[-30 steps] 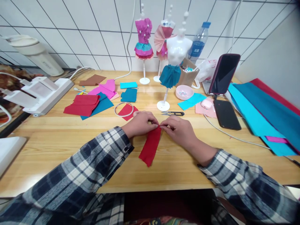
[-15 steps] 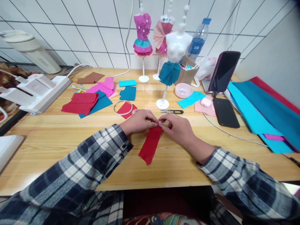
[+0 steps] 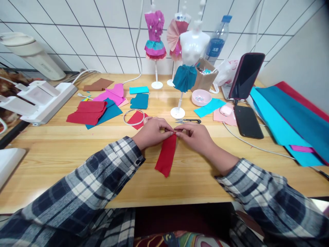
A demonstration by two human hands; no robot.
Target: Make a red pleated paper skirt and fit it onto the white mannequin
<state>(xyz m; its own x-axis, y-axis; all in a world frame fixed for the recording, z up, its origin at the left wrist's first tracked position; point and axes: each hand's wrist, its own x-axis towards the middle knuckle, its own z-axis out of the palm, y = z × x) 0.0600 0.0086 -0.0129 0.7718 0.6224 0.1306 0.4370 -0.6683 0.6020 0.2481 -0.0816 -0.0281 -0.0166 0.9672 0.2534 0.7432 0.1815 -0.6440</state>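
Red strip (image 3: 166, 156), long axis fore-and-aft, near end leftward, far end in pinched fingers (image 3: 167, 135) of left hand (image 3: 152, 132) and right hand (image 3: 197, 136).

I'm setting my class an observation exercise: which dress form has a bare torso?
The front dress form, bare white above its teal skirt; the left rear form and right rear form are both clothed above the waist.

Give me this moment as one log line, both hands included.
left hand: pinching red strip | right hand: pinching same end | strip: other end loose, toward person | snips: on table, beyond hands
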